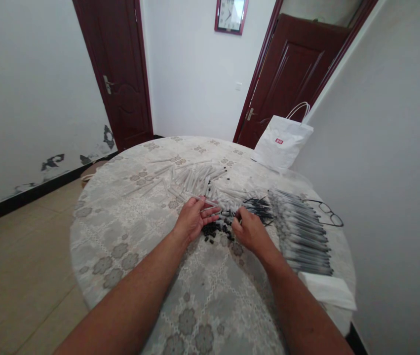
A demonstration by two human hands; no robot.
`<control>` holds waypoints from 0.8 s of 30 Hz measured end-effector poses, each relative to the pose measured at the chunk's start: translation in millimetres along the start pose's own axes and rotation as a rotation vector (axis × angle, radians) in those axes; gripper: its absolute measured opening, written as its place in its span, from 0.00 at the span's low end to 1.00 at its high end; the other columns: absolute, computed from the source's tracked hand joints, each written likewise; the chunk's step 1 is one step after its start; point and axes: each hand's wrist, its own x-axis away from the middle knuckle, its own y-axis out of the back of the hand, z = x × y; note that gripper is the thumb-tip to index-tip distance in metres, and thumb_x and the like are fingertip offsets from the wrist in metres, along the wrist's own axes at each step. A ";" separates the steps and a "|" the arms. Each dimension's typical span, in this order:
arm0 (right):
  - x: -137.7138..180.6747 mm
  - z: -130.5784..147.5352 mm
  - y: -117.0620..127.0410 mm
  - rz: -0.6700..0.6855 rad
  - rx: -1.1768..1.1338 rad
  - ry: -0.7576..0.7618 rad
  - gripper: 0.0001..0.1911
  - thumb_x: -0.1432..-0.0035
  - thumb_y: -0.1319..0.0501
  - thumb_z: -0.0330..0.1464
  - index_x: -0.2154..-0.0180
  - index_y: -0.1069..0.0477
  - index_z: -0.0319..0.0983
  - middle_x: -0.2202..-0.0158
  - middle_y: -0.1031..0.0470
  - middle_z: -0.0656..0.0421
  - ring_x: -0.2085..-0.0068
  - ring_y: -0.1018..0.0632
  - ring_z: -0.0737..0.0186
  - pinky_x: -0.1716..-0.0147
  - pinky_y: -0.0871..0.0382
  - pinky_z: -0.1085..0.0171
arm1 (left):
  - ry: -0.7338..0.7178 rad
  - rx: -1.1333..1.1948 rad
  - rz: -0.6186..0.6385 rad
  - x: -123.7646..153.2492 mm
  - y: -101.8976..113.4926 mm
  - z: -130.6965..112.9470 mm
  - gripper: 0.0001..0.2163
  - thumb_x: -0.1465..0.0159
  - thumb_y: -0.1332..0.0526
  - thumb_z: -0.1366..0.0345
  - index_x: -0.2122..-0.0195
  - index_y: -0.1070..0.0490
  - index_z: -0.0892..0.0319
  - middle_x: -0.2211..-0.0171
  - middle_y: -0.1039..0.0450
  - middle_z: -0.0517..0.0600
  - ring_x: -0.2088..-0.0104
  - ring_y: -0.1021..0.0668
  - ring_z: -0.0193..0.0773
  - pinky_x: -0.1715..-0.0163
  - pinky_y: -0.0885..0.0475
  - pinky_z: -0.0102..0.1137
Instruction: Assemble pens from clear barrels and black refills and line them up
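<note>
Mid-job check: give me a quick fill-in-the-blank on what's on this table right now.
1. The small parts between the right hand and the left hand, which holds a clear tube, are ____ in colour.
2. The eyeglasses lie beyond the row of pens, near the ____ edge of the table.
3. The paper bag is ____ in colour.
4. The red-framed dial at the top of the view belongs to a ____.

Missing words: black; right; white; clock.

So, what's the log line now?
left hand: holds clear plastic pen tube | right hand: at small black caps | round table: floral cloth
</note>
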 end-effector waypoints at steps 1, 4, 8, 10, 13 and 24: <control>-1.9 -0.8 0.4 -0.046 -0.123 -0.015 0.07 0.40 0.45 0.33 0.65 0.30 0.38 0.70 0.24 0.56 0.67 0.24 0.60 0.65 0.34 0.65 | -0.003 0.006 0.003 0.4 -0.3 -0.1 0.11 0.35 0.37 0.60 0.62 0.39 0.58 0.62 0.22 0.55 0.62 0.16 0.48 0.66 0.19 0.43; -7.7 -2.7 0.9 -0.133 -0.638 -0.121 0.11 0.40 0.42 0.37 0.58 0.33 0.39 0.69 0.25 0.60 0.73 0.25 0.64 0.74 0.34 0.67 | -0.006 0.017 0.023 1.3 -1.0 -0.3 0.11 0.36 0.35 0.62 0.62 0.38 0.59 0.61 0.22 0.54 0.62 0.16 0.46 0.63 0.20 0.43; -13.1 -2.5 -0.9 -0.218 -1.211 -0.186 0.26 0.44 0.36 0.37 0.44 0.40 0.43 0.63 0.24 0.61 0.69 0.21 0.63 0.76 0.30 0.68 | 0.019 0.023 0.034 1.5 -2.0 -0.9 0.10 0.37 0.34 0.65 0.63 0.36 0.60 0.61 0.22 0.55 0.61 0.17 0.44 0.61 0.20 0.41; -13.9 -0.9 -3.4 -0.257 -1.307 -0.195 0.26 0.45 0.34 0.35 0.47 0.39 0.44 0.63 0.24 0.61 0.68 0.20 0.63 0.74 0.27 0.67 | 0.035 0.035 0.032 1.3 -2.4 -1.0 0.11 0.37 0.33 0.64 0.64 0.36 0.60 0.62 0.22 0.56 0.61 0.17 0.44 0.61 0.20 0.39; -12.7 3.3 -7.9 -0.280 -1.360 -0.193 0.18 0.45 0.33 0.35 0.55 0.37 0.43 0.62 0.22 0.60 0.67 0.19 0.62 0.72 0.25 0.66 | 0.045 0.056 0.032 0.6 -2.2 -0.5 0.11 0.37 0.33 0.64 0.64 0.36 0.60 0.64 0.22 0.56 0.61 0.17 0.44 0.61 0.20 0.38; -6.2 18.0 -12.7 -0.294 -1.327 -0.123 0.11 0.42 0.35 0.36 0.60 0.35 0.42 0.59 0.21 0.56 0.63 0.18 0.60 0.66 0.22 0.61 | 0.048 0.081 0.034 -0.5 0.6 1.8 0.12 0.38 0.32 0.64 0.64 0.36 0.61 0.62 0.21 0.56 0.62 0.17 0.43 0.61 0.19 0.38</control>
